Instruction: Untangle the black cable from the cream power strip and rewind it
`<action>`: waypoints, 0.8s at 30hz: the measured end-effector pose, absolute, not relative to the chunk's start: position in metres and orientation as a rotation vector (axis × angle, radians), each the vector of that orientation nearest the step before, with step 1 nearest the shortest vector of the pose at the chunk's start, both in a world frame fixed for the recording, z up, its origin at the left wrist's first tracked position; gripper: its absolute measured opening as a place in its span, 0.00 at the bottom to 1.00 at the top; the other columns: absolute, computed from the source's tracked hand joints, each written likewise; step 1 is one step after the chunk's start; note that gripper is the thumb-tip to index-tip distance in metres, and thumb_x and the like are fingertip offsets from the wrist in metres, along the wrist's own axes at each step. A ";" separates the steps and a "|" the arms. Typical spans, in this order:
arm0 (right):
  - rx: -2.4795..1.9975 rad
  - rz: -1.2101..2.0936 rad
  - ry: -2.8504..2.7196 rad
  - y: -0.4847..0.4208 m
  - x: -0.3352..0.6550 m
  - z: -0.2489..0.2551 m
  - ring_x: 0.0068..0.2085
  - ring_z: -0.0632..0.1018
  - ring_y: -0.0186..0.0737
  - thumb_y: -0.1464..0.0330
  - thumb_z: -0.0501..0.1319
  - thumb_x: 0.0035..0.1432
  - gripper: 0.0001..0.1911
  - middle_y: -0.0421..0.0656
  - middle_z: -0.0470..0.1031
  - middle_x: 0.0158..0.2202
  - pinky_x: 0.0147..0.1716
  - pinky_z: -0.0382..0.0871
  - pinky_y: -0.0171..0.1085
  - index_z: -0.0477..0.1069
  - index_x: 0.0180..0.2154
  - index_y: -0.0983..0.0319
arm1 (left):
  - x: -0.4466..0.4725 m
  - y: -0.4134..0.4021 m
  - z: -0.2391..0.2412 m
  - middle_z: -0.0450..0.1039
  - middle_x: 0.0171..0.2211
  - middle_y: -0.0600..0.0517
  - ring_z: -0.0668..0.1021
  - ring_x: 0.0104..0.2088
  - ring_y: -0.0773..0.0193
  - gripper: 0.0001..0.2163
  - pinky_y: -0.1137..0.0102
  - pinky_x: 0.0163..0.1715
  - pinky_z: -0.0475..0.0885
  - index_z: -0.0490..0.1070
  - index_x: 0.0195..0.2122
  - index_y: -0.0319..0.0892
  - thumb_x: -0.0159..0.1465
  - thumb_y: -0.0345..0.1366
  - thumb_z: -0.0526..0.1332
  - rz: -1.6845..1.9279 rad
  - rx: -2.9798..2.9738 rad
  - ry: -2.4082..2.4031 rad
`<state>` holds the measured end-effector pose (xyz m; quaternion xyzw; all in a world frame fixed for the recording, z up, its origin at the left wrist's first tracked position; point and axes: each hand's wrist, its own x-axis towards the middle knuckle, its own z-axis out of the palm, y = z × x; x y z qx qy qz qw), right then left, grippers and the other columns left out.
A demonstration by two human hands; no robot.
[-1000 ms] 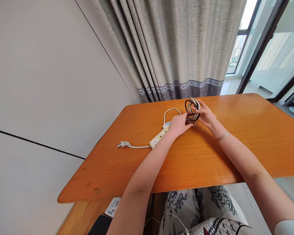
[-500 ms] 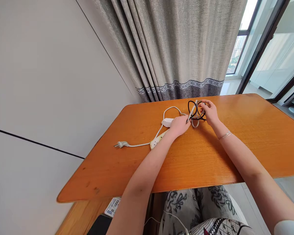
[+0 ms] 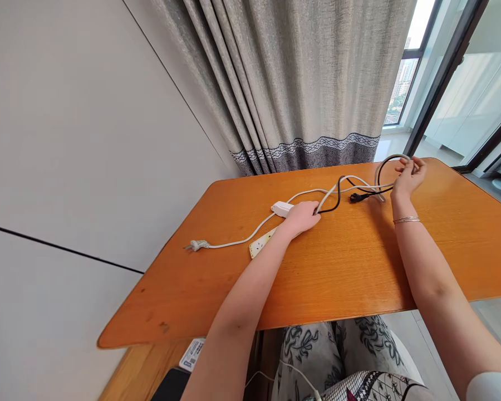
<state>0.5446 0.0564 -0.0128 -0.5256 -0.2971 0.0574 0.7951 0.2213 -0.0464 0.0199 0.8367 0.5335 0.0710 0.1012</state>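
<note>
My left hand (image 3: 301, 217) rests on the orange table (image 3: 338, 262), pinning a black cable (image 3: 333, 200) and a white cable (image 3: 313, 192) near a white power strip (image 3: 262, 243). My right hand (image 3: 408, 177) is out to the right, gripping a loop of grey-white cable (image 3: 387, 164) lifted a little above the table. A black plug (image 3: 354, 197) lies between the hands. A small white adapter (image 3: 282, 209) sits just left of my left hand. The strip's white plug (image 3: 194, 244) lies at the far left.
A grey curtain (image 3: 300, 83) hangs behind the table, with a wall to the left and a glass door (image 3: 463, 83) to the right. Below the table's front edge are my patterned trousers (image 3: 338, 351), a thin white wire and a dark phone (image 3: 171, 384).
My right hand has pulled to the right, and the coiled black and white cables have unwound into long strands across the table. My left hand stayed near the power strip.
</note>
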 end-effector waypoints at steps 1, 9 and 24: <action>-1.124 0.074 -0.597 0.057 0.553 -0.013 0.41 0.83 0.41 0.65 0.44 0.69 0.10 0.50 0.77 0.45 0.41 0.77 0.42 0.59 0.47 0.59 | 0.222 -0.048 0.020 0.80 0.40 0.44 0.81 0.43 0.50 0.07 0.62 0.41 0.71 0.75 0.35 0.43 0.62 0.32 0.57 0.141 2.492 1.556; -1.243 0.121 -0.499 0.061 0.593 -0.028 0.49 0.81 0.42 0.69 0.41 0.69 0.14 0.46 0.73 0.44 0.48 0.78 0.47 0.63 0.46 0.59 | 0.208 -0.038 0.010 0.81 0.42 0.48 0.80 0.43 0.54 0.09 0.65 0.41 0.72 0.76 0.39 0.44 0.57 0.30 0.62 0.119 2.548 1.327; -1.538 -0.105 -1.015 0.039 0.559 -0.006 0.58 0.72 0.50 0.73 0.57 0.55 0.22 0.54 0.71 0.54 0.62 0.64 0.54 0.71 0.52 0.63 | 0.179 -0.031 0.008 0.73 0.49 0.45 0.76 0.52 0.51 0.11 0.61 0.52 0.70 0.77 0.42 0.43 0.57 0.34 0.69 0.167 2.640 1.396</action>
